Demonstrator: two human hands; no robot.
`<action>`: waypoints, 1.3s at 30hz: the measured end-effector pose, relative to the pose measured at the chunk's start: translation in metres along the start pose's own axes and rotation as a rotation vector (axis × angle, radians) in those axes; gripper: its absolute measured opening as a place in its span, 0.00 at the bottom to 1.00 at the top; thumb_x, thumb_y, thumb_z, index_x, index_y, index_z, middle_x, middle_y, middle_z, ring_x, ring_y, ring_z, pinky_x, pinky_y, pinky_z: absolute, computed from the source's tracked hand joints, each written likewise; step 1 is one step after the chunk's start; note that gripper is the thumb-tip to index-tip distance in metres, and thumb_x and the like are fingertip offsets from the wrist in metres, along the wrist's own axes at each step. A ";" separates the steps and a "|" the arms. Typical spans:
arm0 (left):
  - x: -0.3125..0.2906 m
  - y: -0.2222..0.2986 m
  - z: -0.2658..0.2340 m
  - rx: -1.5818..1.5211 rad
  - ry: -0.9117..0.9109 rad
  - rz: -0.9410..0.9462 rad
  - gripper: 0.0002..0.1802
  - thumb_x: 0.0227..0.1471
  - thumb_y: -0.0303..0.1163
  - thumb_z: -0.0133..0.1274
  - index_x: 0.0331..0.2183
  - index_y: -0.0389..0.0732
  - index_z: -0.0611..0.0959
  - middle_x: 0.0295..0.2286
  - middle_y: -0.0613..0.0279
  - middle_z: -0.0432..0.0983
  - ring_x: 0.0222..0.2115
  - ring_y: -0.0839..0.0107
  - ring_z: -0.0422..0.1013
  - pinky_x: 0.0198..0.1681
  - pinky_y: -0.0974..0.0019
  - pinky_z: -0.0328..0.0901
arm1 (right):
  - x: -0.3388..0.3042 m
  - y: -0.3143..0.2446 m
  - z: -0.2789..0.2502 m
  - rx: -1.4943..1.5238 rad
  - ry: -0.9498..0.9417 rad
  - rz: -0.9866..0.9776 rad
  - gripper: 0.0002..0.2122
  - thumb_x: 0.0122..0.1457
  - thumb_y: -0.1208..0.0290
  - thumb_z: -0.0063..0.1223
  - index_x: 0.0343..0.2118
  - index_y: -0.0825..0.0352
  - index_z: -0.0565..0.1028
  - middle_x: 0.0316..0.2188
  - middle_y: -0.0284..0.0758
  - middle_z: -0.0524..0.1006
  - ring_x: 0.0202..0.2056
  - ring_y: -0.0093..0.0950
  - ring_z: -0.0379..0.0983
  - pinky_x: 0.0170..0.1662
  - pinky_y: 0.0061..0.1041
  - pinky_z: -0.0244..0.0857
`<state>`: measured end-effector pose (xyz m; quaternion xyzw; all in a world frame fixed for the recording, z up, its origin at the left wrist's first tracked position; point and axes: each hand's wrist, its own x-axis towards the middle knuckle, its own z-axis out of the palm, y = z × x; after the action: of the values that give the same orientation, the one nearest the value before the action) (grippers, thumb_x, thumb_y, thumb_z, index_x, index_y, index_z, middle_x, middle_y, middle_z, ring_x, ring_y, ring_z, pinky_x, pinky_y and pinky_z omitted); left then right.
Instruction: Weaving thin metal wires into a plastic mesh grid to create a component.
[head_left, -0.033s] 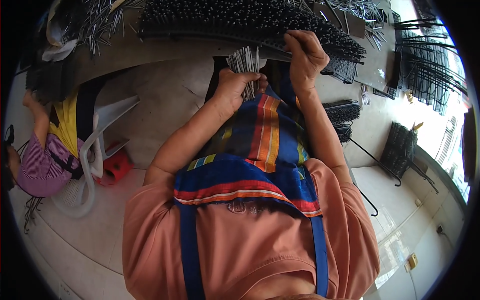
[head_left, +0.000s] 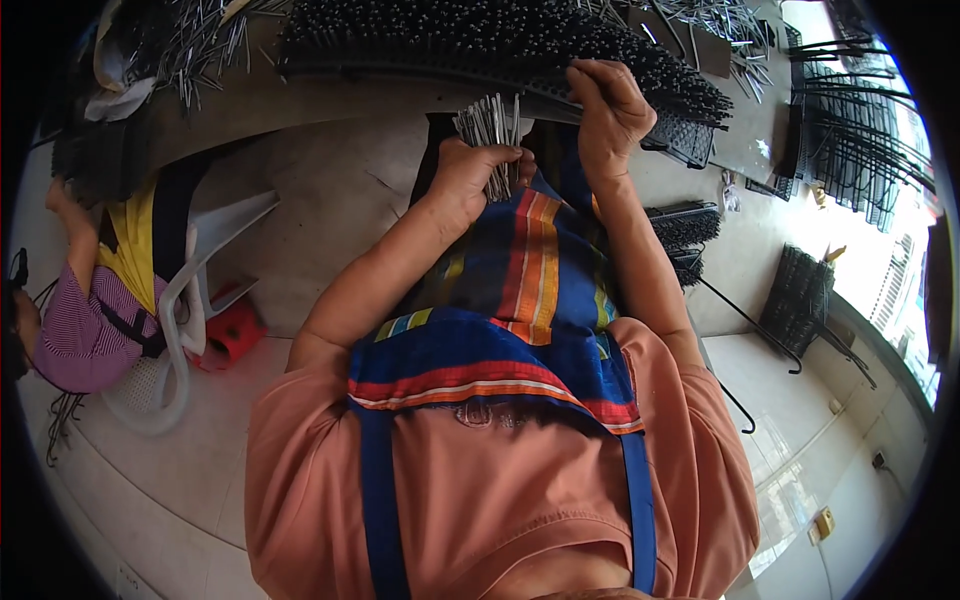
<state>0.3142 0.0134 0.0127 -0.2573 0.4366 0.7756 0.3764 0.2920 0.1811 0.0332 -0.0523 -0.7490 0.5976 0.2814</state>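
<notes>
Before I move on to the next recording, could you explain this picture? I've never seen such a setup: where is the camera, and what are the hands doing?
There is no machine here, just a person's two bare hands. The wide, curved view comes from a camera worn on the head, looking down, so picture left is the person's left. The left hand holds a bundle of thin metal rods. The right hand is at the front edge of a long, bristly black piece; whether its fingers pinch anything is too small to tell. That piece lies on the table, with loose rods scattered at the far left. Another person sits at left.
</notes>
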 end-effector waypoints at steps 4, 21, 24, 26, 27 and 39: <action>0.004 -0.004 -0.007 -0.048 -0.034 -0.010 0.08 0.45 0.16 0.53 0.32 0.28 0.80 0.25 0.48 0.79 0.24 0.60 0.78 0.25 0.62 0.74 | 0.002 0.003 -0.001 -0.096 -0.040 -0.073 0.04 0.50 0.86 0.58 0.29 0.72 0.79 0.28 0.29 0.76 0.26 0.14 0.69 0.28 0.13 0.63; 0.002 -0.004 -0.005 -0.133 -0.069 -0.018 0.07 0.45 0.15 0.53 0.32 0.27 0.80 0.26 0.48 0.80 0.25 0.60 0.78 0.26 0.63 0.73 | 0.007 -0.004 0.016 -0.697 -0.249 -0.266 0.08 0.51 0.73 0.60 0.36 0.62 0.81 0.24 0.34 0.74 0.23 0.32 0.73 0.26 0.26 0.64; -0.001 -0.001 -0.004 -0.168 -0.058 -0.022 0.07 0.46 0.15 0.52 0.32 0.27 0.80 0.27 0.48 0.79 0.24 0.60 0.77 0.25 0.63 0.72 | 0.005 -0.006 0.013 -0.830 -0.328 -0.291 0.12 0.53 0.72 0.58 0.41 0.59 0.79 0.25 0.33 0.73 0.23 0.35 0.73 0.26 0.28 0.65; 0.002 -0.002 -0.005 -0.188 -0.075 -0.020 0.07 0.46 0.14 0.52 0.32 0.27 0.80 0.27 0.48 0.79 0.24 0.60 0.77 0.25 0.63 0.72 | 0.004 -0.002 0.016 -0.781 -0.297 -0.290 0.12 0.53 0.72 0.57 0.43 0.58 0.78 0.25 0.34 0.72 0.23 0.36 0.72 0.25 0.31 0.65; 0.003 -0.002 -0.006 -0.210 -0.090 -0.016 0.07 0.46 0.14 0.52 0.32 0.27 0.80 0.27 0.47 0.79 0.24 0.60 0.77 0.25 0.63 0.72 | 0.003 0.002 0.016 -0.783 -0.296 -0.288 0.12 0.53 0.72 0.57 0.43 0.58 0.78 0.25 0.34 0.72 0.23 0.36 0.72 0.25 0.31 0.65; 0.004 0.000 -0.008 -0.234 -0.161 -0.047 0.10 0.46 0.14 0.54 0.35 0.28 0.80 0.28 0.48 0.79 0.26 0.59 0.77 0.28 0.62 0.73 | -0.003 -0.008 0.013 -1.026 -0.412 -0.228 0.15 0.54 0.71 0.54 0.47 0.58 0.75 0.28 0.34 0.77 0.24 0.38 0.75 0.25 0.34 0.67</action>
<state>0.3121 0.0082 0.0063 -0.2467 0.3054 0.8302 0.3957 0.2904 0.1657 0.0382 0.0166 -0.9839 0.1205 0.1306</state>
